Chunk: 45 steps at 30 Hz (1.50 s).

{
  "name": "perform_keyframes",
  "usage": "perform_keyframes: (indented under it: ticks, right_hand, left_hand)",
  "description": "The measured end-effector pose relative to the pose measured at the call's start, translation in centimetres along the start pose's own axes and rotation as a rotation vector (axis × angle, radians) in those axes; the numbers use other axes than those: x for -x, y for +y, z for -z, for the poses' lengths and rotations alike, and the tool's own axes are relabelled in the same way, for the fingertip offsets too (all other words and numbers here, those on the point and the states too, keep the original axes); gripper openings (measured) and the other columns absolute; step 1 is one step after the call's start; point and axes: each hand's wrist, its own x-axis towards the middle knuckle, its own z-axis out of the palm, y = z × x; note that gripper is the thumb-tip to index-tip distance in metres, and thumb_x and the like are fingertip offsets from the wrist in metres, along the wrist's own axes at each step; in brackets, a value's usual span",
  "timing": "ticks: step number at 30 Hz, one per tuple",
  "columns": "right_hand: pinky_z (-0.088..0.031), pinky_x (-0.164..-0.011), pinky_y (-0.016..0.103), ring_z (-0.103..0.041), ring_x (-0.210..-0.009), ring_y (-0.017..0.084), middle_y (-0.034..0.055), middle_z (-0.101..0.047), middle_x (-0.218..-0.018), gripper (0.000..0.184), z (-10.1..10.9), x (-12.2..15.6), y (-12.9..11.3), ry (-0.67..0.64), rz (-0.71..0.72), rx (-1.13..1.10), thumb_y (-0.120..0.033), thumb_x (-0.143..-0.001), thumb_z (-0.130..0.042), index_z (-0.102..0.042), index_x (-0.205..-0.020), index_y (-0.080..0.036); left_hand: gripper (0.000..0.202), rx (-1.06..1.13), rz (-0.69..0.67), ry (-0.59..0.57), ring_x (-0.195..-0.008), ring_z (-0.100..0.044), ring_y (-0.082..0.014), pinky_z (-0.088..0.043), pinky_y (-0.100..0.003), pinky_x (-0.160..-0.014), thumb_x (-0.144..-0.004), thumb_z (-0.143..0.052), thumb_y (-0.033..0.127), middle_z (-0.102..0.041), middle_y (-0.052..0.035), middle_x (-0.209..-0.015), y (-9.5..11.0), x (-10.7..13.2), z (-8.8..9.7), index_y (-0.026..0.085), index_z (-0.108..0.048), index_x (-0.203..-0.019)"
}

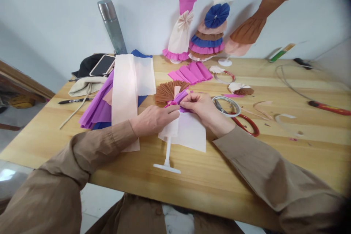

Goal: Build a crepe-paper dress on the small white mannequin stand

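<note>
Pinching a purple strip (178, 98) between both hands, around the middle of the tabletop (192, 186), somewhat nearer the near edge. Closing the left hand (153, 119) grip on the strip's left end, thumb and forefinger together on the paper. Clamping the right hand (203, 108) grip on the same strip from the right, fingertips curling down over it. Pressing the strip against the top of a small white form (168, 153), its round base sitting toward the near edge; not telling whether upright or leaning. Showing fine lengthwise pleats in the strip, crepe-like and bunched into a short ruffle, with a pale peach slip poking up behind it. Covering the form's body with a white skirt (192, 135), flat and square-cut, spreading out under the right wrist. Working just in front of a brown fan (167, 91), close against the strip; not telling whether touching. Working beside red scissors (244, 122) and a tape ring (227, 105) just right of the right hand, with pink pleats (192, 73) farther back and a sheet stack (120, 91) toward the left edge. Facing three dresses (212, 31) standing along the far edge.
</note>
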Motion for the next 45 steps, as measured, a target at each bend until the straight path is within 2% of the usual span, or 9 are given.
perform_keyframes:
  ticks: [5, 10, 16, 23, 29, 36, 41, 43, 45]
  right_hand:
    - [-0.035, -0.050, 0.026, -0.044, -0.049, 0.009, -0.0016, -0.058, -0.055, 0.025, -0.1, 0.2, -0.3, -0.029, -0.026, -0.031, -0.039, -0.053, -0.075, -0.064, -0.060, -0.017]
    - [-0.023, -0.043, 0.026, -0.031, -0.042, 0.008, -0.0035, -0.051, -0.052, 0.029, 0.7, 0.3, -1.1, -0.006, 0.014, -0.002, -0.048, -0.070, -0.064, -0.064, -0.066, -0.019]
    - [-0.045, -0.066, 0.030, -0.059, -0.066, 0.016, 0.0021, -0.071, -0.073, 0.010, 1.3, 0.5, -1.6, -0.042, 0.142, 0.149, -0.020, -0.064, -0.063, -0.072, -0.069, -0.019]
    - [-0.046, -0.067, 0.032, -0.062, -0.067, 0.018, 0.0041, -0.074, -0.079, 0.026, 1.4, 0.8, -1.4, -0.141, 0.336, 0.601, -0.008, -0.066, -0.053, -0.075, -0.075, -0.018]
    - [-0.047, -0.068, 0.031, -0.063, -0.066, 0.017, 0.0024, -0.074, -0.076, 0.027, 1.3, 0.9, -1.2, -0.172, 0.391, 0.681, -0.006, -0.067, -0.053, -0.075, -0.074, -0.020]
    - [-0.047, -0.068, 0.032, -0.063, -0.068, 0.019, 0.0044, -0.073, -0.079, 0.021, 1.5, 0.7, -1.1, -0.052, 0.394, 0.695, -0.008, -0.070, -0.053, -0.070, -0.073, -0.019]
    - [-0.048, -0.078, 0.038, -0.062, -0.084, 0.024, 0.0123, -0.069, -0.108, 0.031, 1.8, 0.7, -1.3, 0.165, 0.448, 0.695, -0.022, -0.077, -0.061, -0.066, -0.107, -0.017]
    - [-0.047, -0.078, 0.037, -0.062, -0.086, 0.024, 0.0106, -0.069, -0.104, 0.040, 1.7, 0.5, -1.2, 0.144, 0.449, 0.707, -0.024, -0.074, -0.068, -0.063, -0.113, -0.017]
    - [-0.044, -0.073, 0.035, -0.060, -0.080, 0.023, 0.0067, -0.069, -0.089, 0.027, 1.5, 0.3, -1.0, 0.107, 0.446, 0.748, -0.024, -0.074, -0.067, -0.065, -0.100, -0.018]
  left_hand:
    - [0.028, 0.007, 0.003, 0.010, -0.063, -0.055, -0.0098, -0.036, -0.021, -0.048, -0.085, -0.035, 0.003, -0.064, -0.0104, -0.114, -0.1, 0.0, -0.1, 0.015, -0.054, -0.102]
    - [0.030, 0.002, 0.003, 0.006, -0.063, -0.055, -0.0095, -0.035, -0.021, -0.047, -0.085, -0.035, 0.002, -0.064, -0.0106, -0.118, -0.1, 0.0, -0.2, 0.014, -0.055, -0.104]
    - [0.032, -0.029, -0.008, 0.024, -0.061, -0.055, -0.0098, -0.028, -0.025, -0.043, -0.082, -0.034, 0.000, -0.065, -0.0101, -0.118, -0.1, 0.0, -0.2, 0.014, -0.056, -0.101]
    - [0.027, -0.046, -0.004, 0.022, -0.053, -0.049, -0.0077, -0.021, -0.028, -0.042, -0.084, -0.037, 0.002, -0.063, -0.0082, -0.127, -0.1, 0.0, -0.1, 0.015, -0.055, -0.100]
    - [0.028, -0.017, 0.013, -0.007, -0.054, -0.049, -0.0080, -0.024, -0.028, -0.042, -0.082, -0.036, 0.002, -0.060, -0.0090, -0.133, 0.0, 0.0, 0.2, 0.015, -0.055, -0.098]
    - [0.029, -0.014, 0.017, 0.011, -0.053, -0.050, -0.0086, -0.023, -0.027, -0.042, -0.082, -0.036, 0.001, -0.064, -0.0084, -0.127, 0.0, 0.0, 0.1, 0.015, -0.056, -0.098]
    - [0.030, -0.008, 0.015, 0.025, -0.054, -0.052, -0.0080, -0.027, -0.025, -0.043, -0.082, -0.036, 0.000, -0.063, -0.0078, -0.131, 0.0, 0.0, 0.2, 0.015, -0.056, -0.099]
    - [0.031, 0.002, 0.014, 0.025, -0.057, -0.055, -0.0082, -0.031, -0.024, -0.045, -0.082, -0.036, 0.000, -0.062, -0.0087, -0.132, 0.0, 0.0, 0.3, 0.015, -0.055, -0.100]
    - [0.029, 0.002, 0.020, 0.028, -0.058, -0.056, -0.0087, -0.033, -0.024, -0.046, -0.083, -0.036, 0.002, -0.063, -0.0088, -0.130, 0.0, 0.0, 0.3, 0.015, -0.055, -0.100]
